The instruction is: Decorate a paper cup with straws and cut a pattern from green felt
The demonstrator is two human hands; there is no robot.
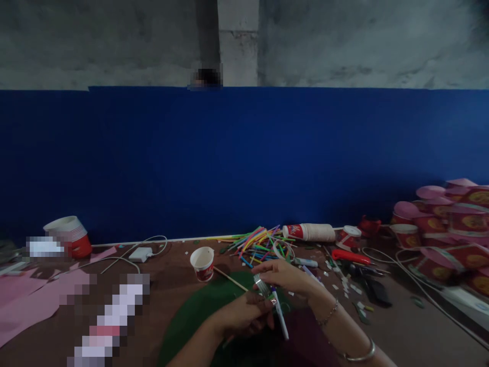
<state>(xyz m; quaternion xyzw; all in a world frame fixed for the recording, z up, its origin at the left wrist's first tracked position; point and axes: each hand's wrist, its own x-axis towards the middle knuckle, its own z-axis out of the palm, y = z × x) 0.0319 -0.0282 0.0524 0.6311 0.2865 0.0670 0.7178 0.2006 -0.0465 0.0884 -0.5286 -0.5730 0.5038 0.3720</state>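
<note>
My left hand (244,312) is curled closed around a white pen-like stick (281,320) with a blue tip, held over a dark green sheet (198,311). My right hand (284,274) reaches across from the right and pinches a small shiny silvery piece (261,284) just above the left hand. Bangles sit on the right wrist. A thin wooden stick (230,279) lies on the green sheet beside the hands.
A paper cup (202,263) stands upright left of the hands. Several coloured straws (260,242), a lying stack of cups (309,232), a red cutter (349,256), cables, pink paper (34,300) and decorated cups (454,224) lie around. A blue partition rises behind.
</note>
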